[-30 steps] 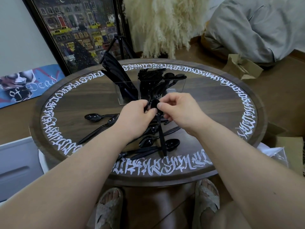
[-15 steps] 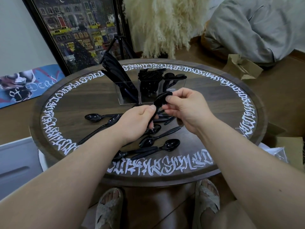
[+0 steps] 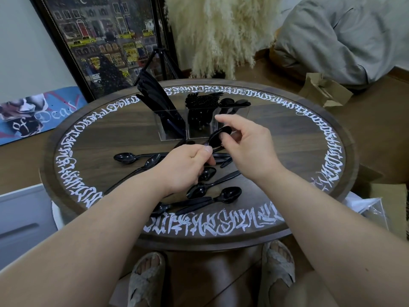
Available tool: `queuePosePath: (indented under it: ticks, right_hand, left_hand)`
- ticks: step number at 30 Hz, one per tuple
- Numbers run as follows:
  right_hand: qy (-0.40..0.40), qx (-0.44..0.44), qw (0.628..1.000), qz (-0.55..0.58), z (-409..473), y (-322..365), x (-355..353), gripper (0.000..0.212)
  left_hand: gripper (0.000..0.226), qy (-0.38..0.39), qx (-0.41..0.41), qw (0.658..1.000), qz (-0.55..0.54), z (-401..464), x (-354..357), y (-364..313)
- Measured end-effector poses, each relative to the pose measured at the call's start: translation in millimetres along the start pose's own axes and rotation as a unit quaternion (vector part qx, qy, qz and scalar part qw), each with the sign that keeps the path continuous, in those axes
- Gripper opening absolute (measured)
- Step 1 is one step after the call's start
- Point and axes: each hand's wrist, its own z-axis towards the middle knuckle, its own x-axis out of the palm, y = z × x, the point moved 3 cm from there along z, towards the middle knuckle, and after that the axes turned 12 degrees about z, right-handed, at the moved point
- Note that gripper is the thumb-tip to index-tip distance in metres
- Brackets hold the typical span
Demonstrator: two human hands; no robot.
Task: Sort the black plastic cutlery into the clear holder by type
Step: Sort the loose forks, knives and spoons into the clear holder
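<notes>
Right hand (image 3: 245, 145) pinches a black spoon (image 3: 218, 136) by its bowl, just near the clear holder (image 3: 199, 127); its handle vanishes under the left hand (image 3: 186, 167), curled around it. Since a moment ago, the right index finger has lifted off.

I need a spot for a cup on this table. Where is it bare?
Bare wood lies right of the holder and right hand, out to the white lettering, and left of the holder above the leftmost spoon. The near middle, under both hands, is crowded with loose spoons.
</notes>
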Motion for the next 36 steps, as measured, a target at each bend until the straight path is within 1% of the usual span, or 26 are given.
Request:
queuePosePath:
  ticks: [3,5,8,10,12,15,17,20,23,25,27,29,31,33,36]
  right_hand:
    - [-0.002,-0.076,0.996,-0.05,-2.3,0.9,0.2,0.028]
    - [-0.009,-0.096,0.992,-0.076,-2.8,-0.4,0.5,0.024]
    - [-0.011,-0.088,0.991,-0.098,-1.1,-4.2,-0.6,0.02]
    - [-0.002,-0.078,0.99,-0.113,0.6,-6.8,-2.2,0.021]
    - [0.013,-0.067,0.99,-0.127,1.3,-8.6,-2.3,0.024]
    - [0.016,-0.093,0.986,-0.136,-0.5,-8.5,-0.8,0.021]
    - [0.006,-0.102,0.987,-0.123,-1.1,-7.6,-1.0,0.018]
    - [-0.035,-0.116,0.988,-0.092,-0.7,-5.9,-4.2,0.019]
    - [-0.042,-0.119,0.988,-0.094,-1.6,-4.5,-7.5,0.02]
    - [-0.015,-0.071,0.995,-0.075,-2.2,-6.5,-7.5,0.022]
    - [-0.001,0.007,1.0,-0.017,-2.2,-8.4,-8.5,0.024]
    - [-0.014,0.077,0.995,0.068,-2.4,-8.4,-12.1,0.026]
    - [-0.028,0.126,0.981,0.143,-3.1,-6.7,-16.7,0.027]
    - [-0.035,0.152,0.97,0.185,-5.3,-2.7,-20.9,0.027]
    - [-0.056,0.143,0.97,0.19,-8.3,5.0,-30.5,0.027]
  left_hand:
    - [0.039,-0.015,-0.024,1.0,0.004,-3.7,-3.7,1.3]
    - [0.037,-0.036,-0.02,0.999,0.021,-4.7,-8.2,2.0]
    - [0.028,-0.061,0.005,0.994,0.093,-4.5,-13.2,2.0]
    - [0.019,-0.074,0.015,0.988,0.134,-4.7,-13.7,1.1]
    - [0.014,-0.084,0.016,0.984,0.156,-5.1,-13.1,2.1]
    - [0.009,-0.083,0.01,0.98,0.182,-6.1,-13.1,6.6]
    - [0.01,-0.073,0.01,0.977,0.199,-6.2,-13.3,6.4]
    - [0.019,-0.065,0.026,0.965,0.252,-5.2,-12.0,-2.1]
    - [0.026,-0.082,0.053,0.957,0.275,-5.9,-10.8,-8.0]
    - [0.033,-0.097,0.058,0.952,0.283,-6.5,-10.4,-6.5]
    - [0.038,-0.114,0.053,0.952,0.281,-7.0,-11.2,-5.1]
    - [0.037,-0.131,0.064,0.951,0.271,-7.0,-11.2,-7.5]
    - [0.035,-0.137,0.083,0.953,0.256,-6.7,-10.2,-13.1]
    - [0.035,-0.133,0.097,0.954,0.25,-5.2,-7.3,-18.4]
    - [0.038,-0.144,0.12,0.945,0.269,-0.1,-3.4,-27.6]
